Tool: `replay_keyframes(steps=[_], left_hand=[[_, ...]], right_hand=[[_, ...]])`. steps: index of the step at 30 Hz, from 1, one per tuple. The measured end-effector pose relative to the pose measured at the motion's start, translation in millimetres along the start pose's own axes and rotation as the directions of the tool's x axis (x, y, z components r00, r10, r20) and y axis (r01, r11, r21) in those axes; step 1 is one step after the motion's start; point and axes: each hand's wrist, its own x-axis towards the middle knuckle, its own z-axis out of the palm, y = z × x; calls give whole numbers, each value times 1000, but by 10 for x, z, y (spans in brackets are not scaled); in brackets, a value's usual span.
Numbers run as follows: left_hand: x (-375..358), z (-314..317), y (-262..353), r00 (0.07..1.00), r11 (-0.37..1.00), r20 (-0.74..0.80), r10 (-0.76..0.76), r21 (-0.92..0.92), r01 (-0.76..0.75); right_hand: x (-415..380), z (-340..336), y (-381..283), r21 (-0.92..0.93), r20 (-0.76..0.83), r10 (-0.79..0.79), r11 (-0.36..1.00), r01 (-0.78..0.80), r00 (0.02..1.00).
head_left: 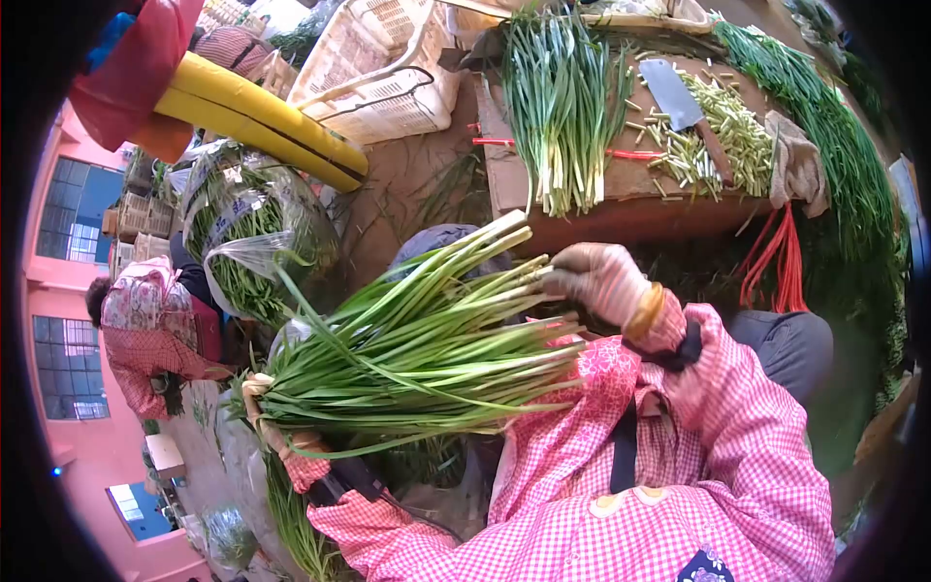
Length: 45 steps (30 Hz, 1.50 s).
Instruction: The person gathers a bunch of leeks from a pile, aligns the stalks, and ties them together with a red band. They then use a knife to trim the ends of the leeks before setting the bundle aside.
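A large loose bunch of garlic chives (417,349) lies across the front of my body, its pale stem ends toward the right. My left hand (264,412) is wrapped around the leafy end at the left, with part of the fingers hidden by leaves. At the upper stem ends, my gloved right hand (601,276) is closed with its fingertips pinching stalks. Beyond it, on a low board (630,189), lies another pile of garlic chives (562,107). Beside that pile, a cleaver (679,105) rests on chopped stem ends (732,126).
Red ties (776,262) and a cloth (797,160) hang at the board's edge. More long greens (824,126) lie at the far right. A plastic crate (378,78), a yellow post (257,116) and bagged greens (252,233) stand at upper left. Another person (155,320) bends at left.
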Motion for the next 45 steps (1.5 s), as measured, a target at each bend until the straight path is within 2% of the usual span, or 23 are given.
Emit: replay_keyframes(steps=[3, 9, 11, 13, 15, 17, 19, 21, 23, 24, 27, 29, 31, 33, 34, 35, 36, 37, 38, 39, 41, 43, 45], left_hand=[[-41, 313, -143, 988, 968, -74, -134, -222, 114], [-81, 241, -131, 975, 945, 27, -219, -244, 219], [-84, 258, -113, 967, 898, -18, -255, -374, 229], [-74, 218, -77, 962, 871, -81, -261, -449, 198], [-52, 260, -106, 973, 932, -104, -208, -324, 165], [-39, 258, -91, 984, 972, -110, -143, -203, 119], [-45, 54, 29, 996, 998, -92, 1, 66, 5], [-38, -188, 220, 980, 953, 48, -191, -232, 197], [-93, -47, 71, 963, 912, 140, -232, -312, 265], [-113, -93, 111, 990, 990, 71, -120, -69, 125], [-133, 46, 85, 971, 908, -6, -241, -353, 223], [-94, -20, 79, 972, 865, 52, -231, -446, 229], [-49, -1, 92, 965, 886, 58, -256, -386, 258], [-77, 199, 7, 979, 990, -190, -66, -138, 39], [-103, 303, -48, 969, 996, -245, -20, -89, -2], [-119, 351, -75, 954, 998, -297, 30, -39, -44], [-139, 353, -67, 889, 979, -419, 185, 156, -130], [-115, 126, 56, 969, 988, -246, 23, -142, -59], [-66, -282, 271, 996, 910, -25, -89, -408, 71], [-80, -231, 242, 990, 913, 67, -120, -383, 137], [-109, -109, 172, 952, 919, 249, -179, -303, 252], [-177, -351, 310, 980, 857, 147, -136, -479, 191], [-224, -213, 174, 998, 929, 54, -34, -367, 51]], right_hand=[[13, -69, 37, -221, 57, -256, 939, 262, 965], [193, -654, 86, -71, -338, -151, 988, 135, 929], [219, -694, 93, -369, -154, -324, 895, 249, 933], [328, -549, 55, -644, 254, -568, 504, 575, 783], [208, -198, -218, -551, 147, -73, 822, 143, 987], [413, 0, 9, -313, 83, 56, 949, -28, 995], [241, 230, 55, -60, -11, -153, 987, 152, 988], [259, -3, 177, -186, -184, -374, 921, 341, 909], [391, -481, 237, 442, -443, 89, 887, 131, 892], [386, -664, 256, 370, -618, 29, 892, 258, 785], [59, -825, 50, -187, -417, 13, 977, -100, 909], [246, -767, 114, -880, 204, -562, 254, 402, 801], [283, -446, 24, -897, 260, -443, 218, 384, 858], [350, -128, 103, -703, 108, -155, 686, 186, 982], [293, 78, 97, -264, 74, -55, 962, 73, 996], [223, 219, 88, 245, 97, 50, 967, -72, 994], [243, 209, 180, 186, 102, 53, 980, -72, 993], [-30, 234, -126, -75, 46, 72, 995, -69, 996], [161, 23, 111, -407, 50, -486, 788, 462, 873], [401, -274, 351, -633, 240, -849, 231, 739, 471], [461, -904, 326, -257, -442, -352, 931, 260, 825], [86, -741, -157, -141, -515, -95, 990, 26, 852], [-77, -462, -211, -369, -337, -349, 903, 218, 875]])
